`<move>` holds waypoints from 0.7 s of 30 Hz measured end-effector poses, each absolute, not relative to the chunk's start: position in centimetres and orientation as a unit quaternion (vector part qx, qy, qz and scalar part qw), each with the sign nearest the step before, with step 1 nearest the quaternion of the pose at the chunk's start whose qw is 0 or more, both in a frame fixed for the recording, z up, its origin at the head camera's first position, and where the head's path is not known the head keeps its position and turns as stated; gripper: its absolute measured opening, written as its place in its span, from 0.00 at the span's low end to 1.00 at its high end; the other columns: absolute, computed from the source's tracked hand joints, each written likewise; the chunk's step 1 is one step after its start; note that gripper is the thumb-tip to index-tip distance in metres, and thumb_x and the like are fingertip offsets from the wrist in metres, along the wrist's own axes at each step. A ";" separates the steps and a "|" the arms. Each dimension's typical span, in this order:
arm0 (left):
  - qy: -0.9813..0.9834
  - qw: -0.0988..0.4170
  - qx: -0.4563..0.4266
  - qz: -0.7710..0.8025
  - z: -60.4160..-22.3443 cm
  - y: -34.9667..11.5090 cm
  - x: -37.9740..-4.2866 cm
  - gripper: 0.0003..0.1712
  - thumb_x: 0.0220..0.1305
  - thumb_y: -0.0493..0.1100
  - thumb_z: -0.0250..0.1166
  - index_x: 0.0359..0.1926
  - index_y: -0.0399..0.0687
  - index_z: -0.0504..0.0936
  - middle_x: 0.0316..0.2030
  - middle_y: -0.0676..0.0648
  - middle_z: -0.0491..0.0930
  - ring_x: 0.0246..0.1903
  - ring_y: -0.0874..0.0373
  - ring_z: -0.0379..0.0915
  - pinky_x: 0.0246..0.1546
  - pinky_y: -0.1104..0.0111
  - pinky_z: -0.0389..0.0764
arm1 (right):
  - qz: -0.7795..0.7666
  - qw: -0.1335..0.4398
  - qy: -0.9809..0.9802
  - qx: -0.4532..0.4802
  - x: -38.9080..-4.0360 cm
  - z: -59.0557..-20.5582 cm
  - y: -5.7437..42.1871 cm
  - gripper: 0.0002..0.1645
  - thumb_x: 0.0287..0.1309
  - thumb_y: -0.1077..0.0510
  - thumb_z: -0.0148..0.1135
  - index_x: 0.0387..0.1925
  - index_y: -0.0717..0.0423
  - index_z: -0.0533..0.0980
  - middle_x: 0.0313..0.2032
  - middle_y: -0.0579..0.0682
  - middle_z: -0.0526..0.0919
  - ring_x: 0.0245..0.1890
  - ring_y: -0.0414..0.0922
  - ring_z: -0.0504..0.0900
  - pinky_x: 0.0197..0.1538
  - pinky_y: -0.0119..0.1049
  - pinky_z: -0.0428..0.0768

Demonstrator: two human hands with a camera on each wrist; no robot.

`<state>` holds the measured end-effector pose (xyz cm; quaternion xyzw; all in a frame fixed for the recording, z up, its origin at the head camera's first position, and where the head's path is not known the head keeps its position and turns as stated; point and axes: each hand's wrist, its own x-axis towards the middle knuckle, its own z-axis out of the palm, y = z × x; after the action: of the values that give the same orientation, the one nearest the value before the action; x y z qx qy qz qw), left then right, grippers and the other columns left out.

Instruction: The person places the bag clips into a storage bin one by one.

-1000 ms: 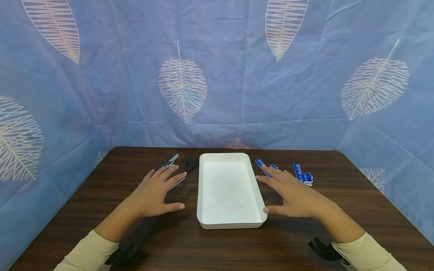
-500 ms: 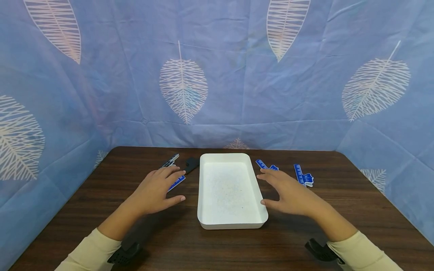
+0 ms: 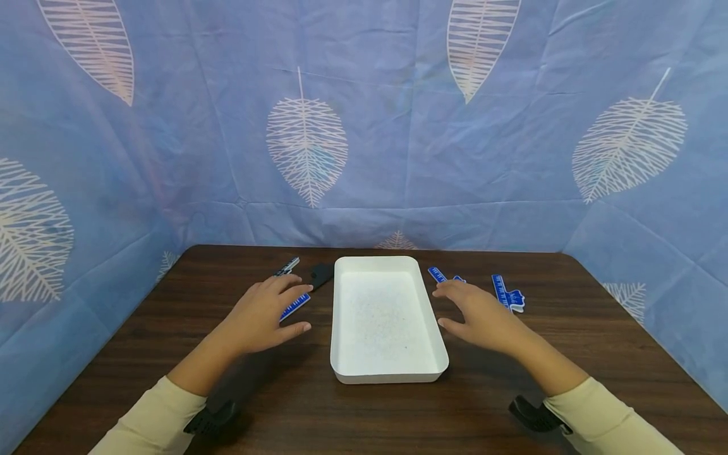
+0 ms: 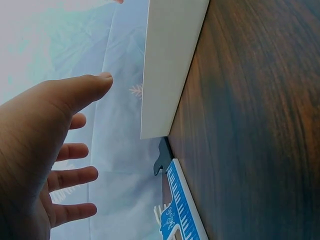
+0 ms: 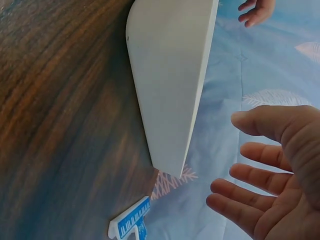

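Note:
Left of the white tray [image 3: 392,378], my left hand [image 3: 258,319] hovers with loosely spread fingers and holds nothing. Partly hidden behind it lie a blue flat piece with white key-like marks [image 3: 296,306] and a black-and-white one [image 3: 289,266]. My right hand [image 3: 483,316] hovers beside the tray's right edge, fingers relaxed and nothing in them. Past its fingertips a blue marked piece [image 3: 437,274] shows in part. The left wrist view shows a blue, clip-like piece [image 4: 182,205] on the table below the hand; the right wrist view shows a similar piece [image 5: 131,220].
A black flat object [image 3: 322,275] lies against the tray's far left side. Another blue marked piece [image 3: 502,291] lies farther right on the dark wooden table [image 3: 364,423]. A blue leaf-patterned cloth [image 3: 364,158] hangs behind the table.
My right hand has moved slightly away from me, its fingers drawn closer together. My left hand has shifted a little the same way. The tray and the pieces have stayed put.

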<state>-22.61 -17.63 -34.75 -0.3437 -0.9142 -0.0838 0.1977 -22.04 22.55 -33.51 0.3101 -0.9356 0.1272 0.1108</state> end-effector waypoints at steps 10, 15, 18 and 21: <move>-0.922 0.187 -0.331 -0.078 -34.8 -17.8 -23.1 0.37 0.55 0.61 0.70 0.60 0.45 0.77 0.51 0.41 0.76 0.48 0.46 0.75 0.46 0.49 0.78 | 0.184 0.094 -0.938 0.277 -22.8 -34.1 22.4 0.25 0.55 0.58 0.70 0.53 0.63 0.76 0.49 0.58 0.82 0.45 0.54 0.82 0.45 0.51 0.81; -0.925 0.182 -0.321 -0.086 -34.7 -18.1 -23.3 0.37 0.54 0.60 0.71 0.59 0.44 0.78 0.51 0.40 0.76 0.48 0.45 0.75 0.47 0.49 0.79 | 0.237 0.055 -0.936 0.253 -23.1 -34.1 22.3 0.25 0.58 0.57 0.68 0.55 0.63 0.76 0.49 0.58 0.81 0.45 0.54 0.82 0.43 0.49 0.82; -0.926 0.182 -0.317 -0.090 -34.7 -18.2 -23.5 0.36 0.53 0.60 0.71 0.58 0.44 0.79 0.51 0.39 0.76 0.49 0.45 0.75 0.48 0.49 0.79 | 0.260 0.041 -0.934 0.241 -23.3 -34.1 22.2 0.25 0.58 0.57 0.67 0.55 0.64 0.75 0.48 0.59 0.81 0.45 0.54 0.82 0.42 0.47 0.82; -0.928 0.180 -0.314 -0.088 -34.7 -18.4 -23.6 0.35 0.54 0.60 0.71 0.58 0.44 0.79 0.52 0.39 0.76 0.50 0.44 0.75 0.49 0.48 0.78 | 0.271 0.034 -0.935 0.227 -23.6 -34.4 22.1 0.25 0.58 0.58 0.67 0.55 0.64 0.75 0.48 0.60 0.81 0.44 0.54 0.82 0.41 0.46 0.83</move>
<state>-23.64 -18.37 -34.74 -0.3143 -0.9279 -0.0881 0.1803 -23.61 22.13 -34.43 0.2273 -0.9349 0.2705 0.0341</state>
